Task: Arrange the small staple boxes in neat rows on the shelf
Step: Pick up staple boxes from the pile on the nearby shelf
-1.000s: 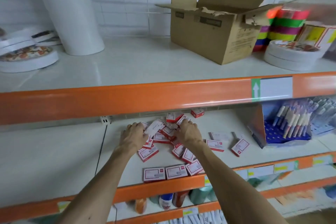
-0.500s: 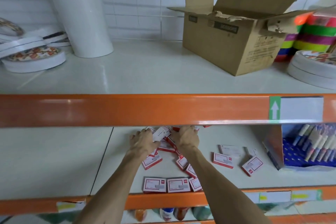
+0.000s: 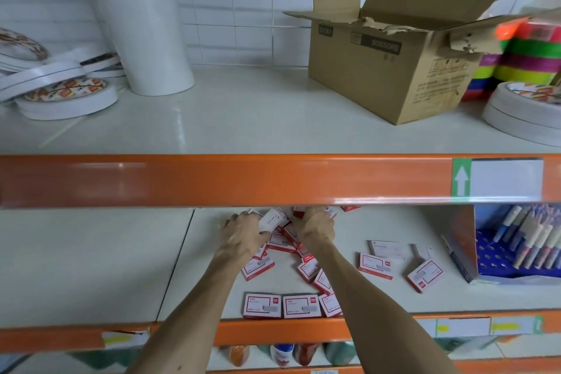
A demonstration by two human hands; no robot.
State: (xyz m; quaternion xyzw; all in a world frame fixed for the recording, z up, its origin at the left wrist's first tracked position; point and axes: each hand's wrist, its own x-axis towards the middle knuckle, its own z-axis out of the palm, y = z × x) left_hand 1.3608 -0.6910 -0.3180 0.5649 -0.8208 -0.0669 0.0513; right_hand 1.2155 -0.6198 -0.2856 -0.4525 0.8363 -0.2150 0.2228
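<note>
Several small red-and-white staple boxes lie scattered on the lower white shelf (image 3: 91, 267). Three sit side by side in a row (image 3: 291, 305) at the shelf's front edge. My left hand (image 3: 243, 234) holds a white staple box (image 3: 271, 219), tilted up. My right hand (image 3: 315, 226) reaches into the pile at the back; its fingers are curled over a red box (image 3: 299, 212), partly hidden by the orange beam. More loose boxes (image 3: 375, 266) lie to the right.
The orange beam (image 3: 212, 179) of the upper shelf crosses just above my hands. A blue display box of pens (image 3: 516, 246) stands at the right. Above are an open cardboard box (image 3: 394, 64), tape rolls (image 3: 66, 97) and a white paper roll (image 3: 142, 24).
The view has tilted up, so the beam now covers the back of the pile. Both hands stay in the pile; the left one has lifted the white box a little.
</note>
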